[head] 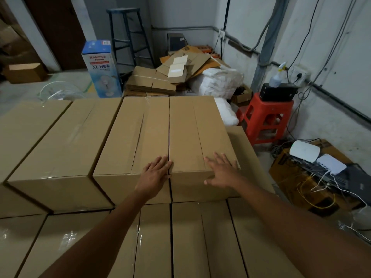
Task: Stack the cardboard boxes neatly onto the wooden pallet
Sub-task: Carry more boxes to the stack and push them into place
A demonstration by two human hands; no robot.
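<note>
Fingers (213, 160): ten, straight and spread on both hands, gripping nothing that I can see.
Left hand (155, 174): flat across the seam between two upper boxes.
Right hand (222, 171): flat on the near right corner of the rightmost plain brown cardboard box (198, 133).
Upper row: I count four such boxes side by side, on a lower layer of boxes (186, 237).
Red plastic stool (267, 121): one, right of the stack.

Boxes (60, 141) abut tightly; open room right, before red stool (267, 117).

Nearest cardboard boxes (186, 237) partly beyond lower edge.
</note>
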